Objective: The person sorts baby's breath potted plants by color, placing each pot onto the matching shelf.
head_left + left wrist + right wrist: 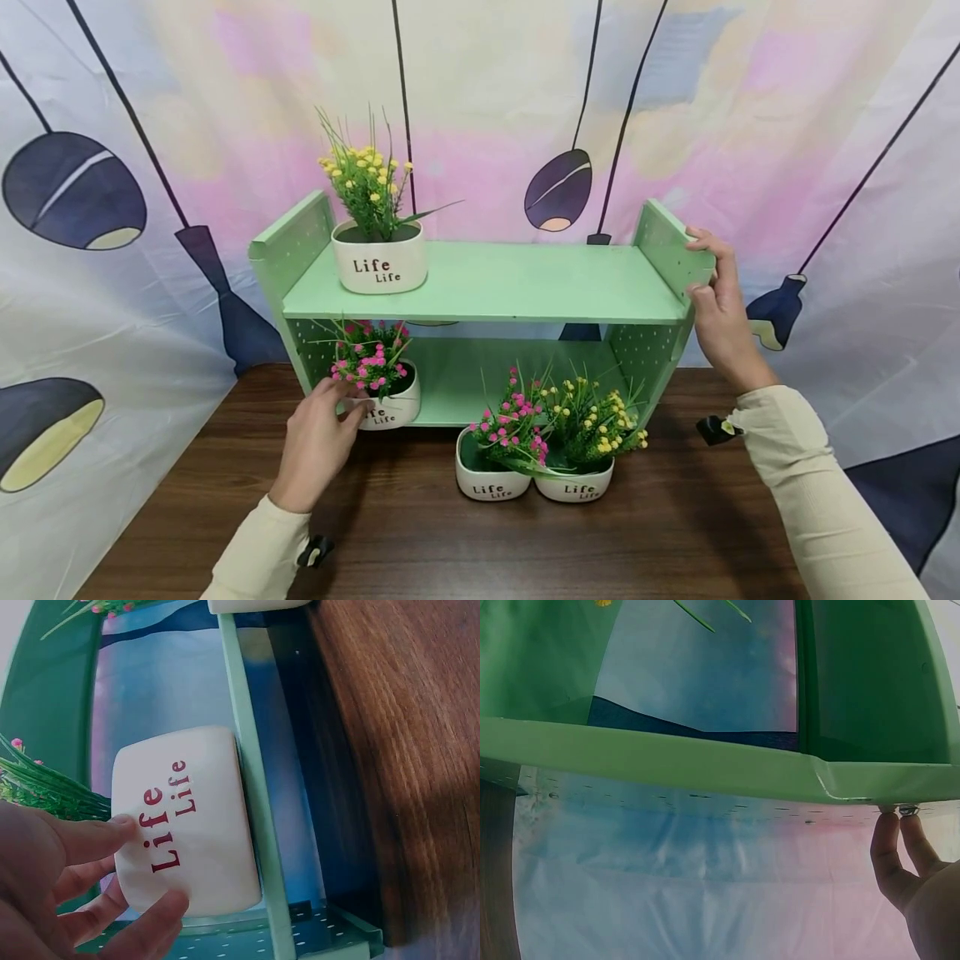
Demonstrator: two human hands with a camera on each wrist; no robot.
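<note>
1. A person's left hand [318, 442] holds the left end of a white pink-flowered pot [397, 408] at the front edge of the lower shelf [472, 379], thumb and fingers curled closely about it.
2. The pot looks stiff, glossy and fairly light; its smooth surface may slip and, if ceramic, could chip when knocked.
3. The pink blooms [371, 368] appear thin and bendable, so the hard body below them offers the surer hold, clasped front and back.
4. The right hand [723, 321] touches the green side panel [667, 250], its thumb and forefinger apart.
</note>
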